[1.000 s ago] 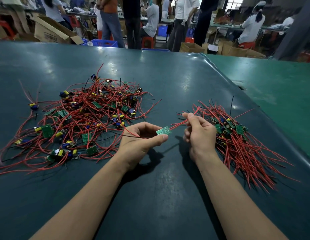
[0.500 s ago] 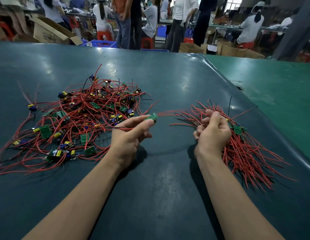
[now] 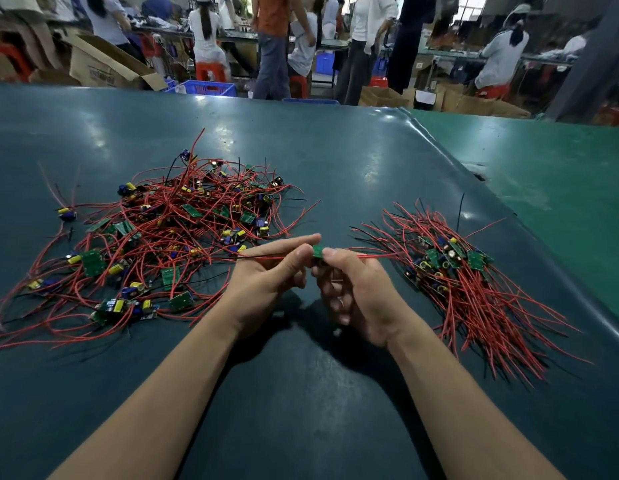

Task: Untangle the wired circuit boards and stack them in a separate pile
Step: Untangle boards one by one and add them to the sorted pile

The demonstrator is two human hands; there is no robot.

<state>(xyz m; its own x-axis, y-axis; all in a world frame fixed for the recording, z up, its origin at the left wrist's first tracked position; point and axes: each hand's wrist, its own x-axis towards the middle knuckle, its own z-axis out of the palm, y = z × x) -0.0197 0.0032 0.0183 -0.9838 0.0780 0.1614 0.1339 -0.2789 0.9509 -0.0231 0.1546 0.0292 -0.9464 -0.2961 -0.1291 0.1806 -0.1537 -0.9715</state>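
Dark green table stretching out in front of me, busy workshop behind with people standing around benches and cardboard boxes. Between my hands sits one small green circuit board, held up off the table: my left hand pinches it between thumb and forefinger, and my right hand grips it from the other side, fingers curled in. Its red wires run out both ways, one back toward the tangled heap on my left, one toward the sorted pile on my right. That right pile looks tidy, wires combed the same way, a fair number of boards already in it. But the left heap is the bigger one, I'd judge, so well under half is done, and this board isn't stacked yet.
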